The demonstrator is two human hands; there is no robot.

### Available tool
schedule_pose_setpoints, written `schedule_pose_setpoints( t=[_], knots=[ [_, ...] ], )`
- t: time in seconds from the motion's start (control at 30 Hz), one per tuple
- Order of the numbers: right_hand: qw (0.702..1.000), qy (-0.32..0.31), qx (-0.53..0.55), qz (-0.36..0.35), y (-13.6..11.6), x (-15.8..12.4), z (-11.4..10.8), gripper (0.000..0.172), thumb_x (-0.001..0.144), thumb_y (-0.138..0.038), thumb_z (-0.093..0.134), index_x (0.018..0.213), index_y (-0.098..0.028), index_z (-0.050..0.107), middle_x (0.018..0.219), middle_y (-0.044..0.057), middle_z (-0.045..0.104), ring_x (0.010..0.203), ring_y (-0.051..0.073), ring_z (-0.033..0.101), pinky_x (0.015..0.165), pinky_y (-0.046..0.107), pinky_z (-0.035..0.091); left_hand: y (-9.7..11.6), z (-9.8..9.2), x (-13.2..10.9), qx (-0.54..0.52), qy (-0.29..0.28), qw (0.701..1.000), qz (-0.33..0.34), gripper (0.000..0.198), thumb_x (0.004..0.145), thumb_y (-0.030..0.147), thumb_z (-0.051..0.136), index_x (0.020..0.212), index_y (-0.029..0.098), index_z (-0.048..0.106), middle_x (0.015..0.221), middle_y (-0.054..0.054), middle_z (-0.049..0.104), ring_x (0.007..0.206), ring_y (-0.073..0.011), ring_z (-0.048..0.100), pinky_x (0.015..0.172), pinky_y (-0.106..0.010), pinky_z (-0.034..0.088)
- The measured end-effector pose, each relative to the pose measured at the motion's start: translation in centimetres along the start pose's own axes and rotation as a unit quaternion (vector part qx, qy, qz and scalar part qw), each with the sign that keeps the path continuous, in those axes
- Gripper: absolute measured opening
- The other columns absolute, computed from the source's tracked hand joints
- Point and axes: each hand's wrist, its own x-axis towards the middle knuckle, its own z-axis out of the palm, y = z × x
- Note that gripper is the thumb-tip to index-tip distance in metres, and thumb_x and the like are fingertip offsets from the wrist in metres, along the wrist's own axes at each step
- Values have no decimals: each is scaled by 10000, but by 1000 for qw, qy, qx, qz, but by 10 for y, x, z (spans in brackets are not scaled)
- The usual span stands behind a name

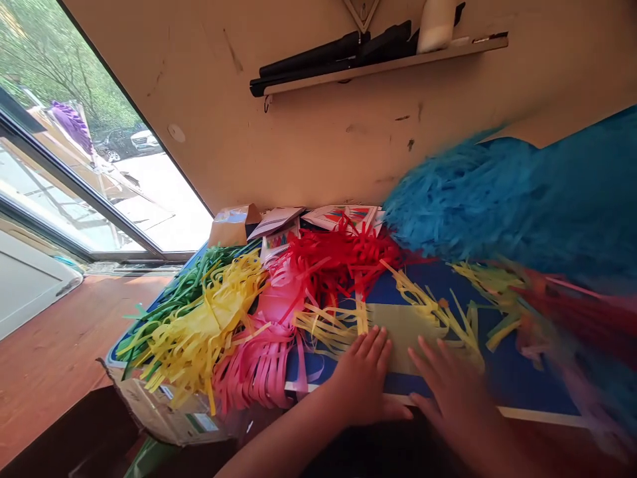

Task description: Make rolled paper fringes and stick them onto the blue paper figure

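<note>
A yellow tissue paper sheet (403, 332) with fringed strips at both ends lies flat on the blue tabletop (512, 372). My left hand (365, 372) rests on its left part, fingers stretched out and thumb pointing right. Over the sheet's right part is my right hand (450, 385), fingers spread and slightly blurred; whether it presses on the paper I cannot tell. Pink fringed paper (259, 365) hangs over the front edge left of my left hand. Red fringed paper (343, 259) is heaped behind the sheet.
Yellow fringe (209, 318) and green fringe (199, 279) cover the table's left end. A large blue fringed mass (478, 199) stands at the right. Cardboard boxes (164, 405) sit below the left front edge. A wall shelf (398, 63) holds black objects; a glass door (99, 133) is left.
</note>
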Motion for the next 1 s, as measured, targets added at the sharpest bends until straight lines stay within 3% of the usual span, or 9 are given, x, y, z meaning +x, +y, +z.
schedule_pose_setpoints(
  t=[0.1,0.2,0.27,0.4,0.5,0.6,0.77,0.9,1.0],
  knots=[
    [994,26,-48,94,16,-9,-17,637,840,-545,285,1153,-67,567,1223,227,514,1151,432,422,840,595,375,-5,-6,-10,0,-28,1000,-11,917,786,710,338,1389,26,242,1462,-195,158,1362,-298,127,1098,-408,164],
    [987,54,-54,140,22,-6,-31,605,842,-504,308,1154,-49,555,1306,275,405,1225,477,307,839,621,344,1,-7,-14,2,-35,999,-29,863,809,655,385,1391,35,237,1466,-191,151,1362,-299,130,1093,-417,176],
    [996,71,-16,49,19,0,-33,536,824,-479,395,1197,-118,528,1373,214,353,1263,419,292,880,551,354,5,-4,-17,2,-31,999,-36,805,819,607,428,1382,55,264,1467,-175,180,1356,-297,167,1084,-426,200],
    [981,80,32,-175,10,7,-20,506,785,-428,504,1215,-160,514,1289,97,501,1207,239,426,950,356,342,6,3,-27,-2,1,1000,-27,645,827,532,493,1318,129,383,1423,-101,349,1304,-264,314,1054,-409,275],
    [964,117,52,-234,13,3,-14,353,788,-281,484,1114,-184,581,1152,45,610,1114,173,509,968,305,315,3,8,-35,-7,49,999,-14,456,862,455,478,1223,176,481,1318,-40,503,1203,-218,446,1016,-358,327],
    [963,122,75,-228,23,-7,-19,270,793,-263,492,1028,-219,615,1028,15,665,1007,143,571,939,279,331,1,12,-39,-4,97,995,-5,288,890,324,453,1134,198,537,1222,-19,581,1104,-189,514,956,-327,368],
    [981,53,143,-123,29,-6,-32,163,824,-324,510,908,-267,637,946,-18,680,929,139,603,835,269,391,1,-3,-32,-46,74,996,-28,234,856,381,508,997,215,593,1084,-1,631,964,-189,548,851,-332,420],
    [972,-96,216,-12,27,16,-39,255,880,-295,385,817,-245,627,856,8,671,837,146,609,732,283,445,-2,-24,-16,-84,36,994,-54,264,814,461,552,964,256,622,991,14,633,910,-187,540,819,-339,421],
    [955,-189,227,21,25,32,-45,268,875,-323,381,788,-228,617,871,37,658,850,173,594,736,327,455,-7,-30,-7,-61,27,996,-51,333,769,512,586,938,230,635,1008,-8,629,939,-211,534,848,-369,407]
  ],
)
